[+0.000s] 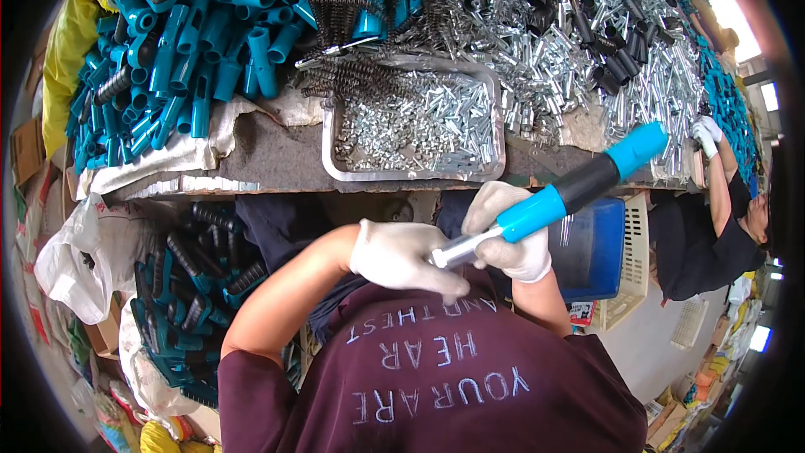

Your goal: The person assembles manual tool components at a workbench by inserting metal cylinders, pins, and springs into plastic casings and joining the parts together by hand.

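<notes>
A turquoise tubular handle [537,211] with a black middle band and a bare metal shaft slants up to the right in front of my chest. My right hand [516,243], in a white glove, is closed around its lower part, where the shaft meets the turquoise sleeve. My left hand [402,260], also gloved in white, is at the free end of the metal shaft with its fingers stretched out. The shaft end touches or lies just over the left glove; I cannot tell which. Beyond my hands, a grey metal tray [331,138] holds many small silvery parts.
On the bench lie heaps of turquoise tubes [226,42], dark springs [352,75], silvery pins [537,67] and black sleeves [620,63]. Black-and-turquoise handles [189,285] fill a sack at lower left. A blue bin [591,252] and cream crate [633,260] stand right. Another person [704,226] works there.
</notes>
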Available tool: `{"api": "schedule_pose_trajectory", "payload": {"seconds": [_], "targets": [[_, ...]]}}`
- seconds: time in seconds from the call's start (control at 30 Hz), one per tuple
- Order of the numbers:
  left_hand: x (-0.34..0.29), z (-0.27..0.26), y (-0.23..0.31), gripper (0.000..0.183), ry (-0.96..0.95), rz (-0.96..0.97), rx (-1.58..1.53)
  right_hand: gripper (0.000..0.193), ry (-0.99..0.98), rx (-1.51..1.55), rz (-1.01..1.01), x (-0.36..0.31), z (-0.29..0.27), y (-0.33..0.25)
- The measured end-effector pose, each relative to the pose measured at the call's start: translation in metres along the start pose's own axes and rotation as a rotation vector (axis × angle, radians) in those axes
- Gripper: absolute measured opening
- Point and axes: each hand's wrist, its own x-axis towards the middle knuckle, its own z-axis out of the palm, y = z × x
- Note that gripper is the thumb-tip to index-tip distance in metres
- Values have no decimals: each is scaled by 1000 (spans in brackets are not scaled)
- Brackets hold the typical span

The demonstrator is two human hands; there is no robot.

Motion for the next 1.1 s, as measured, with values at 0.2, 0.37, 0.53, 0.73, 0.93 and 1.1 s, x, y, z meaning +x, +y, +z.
{"api": "schedule_pose_trajectory", "payload": {"seconds": [0.2,0.37,0.53,0.73,0.93,1.1], "targets": [[12,10,36,37,653,-308,851,17,537,-130,138,1,1,5],[6,3,11,43,124,42,-165,21,350,61,-45,2,3,14],[23,16,5,31,984,-37,1146,10,623,-120,93,3,1,19],[17,8,18,41,81,-111,-144,12,268,95,-136,5,1,20],[17,7,33,35,569,-96,589,16,529,11,-11,0,-10,19],[30,14,9,38,551,-185,520,10,470,-53,-17,2,-16,26]]}}
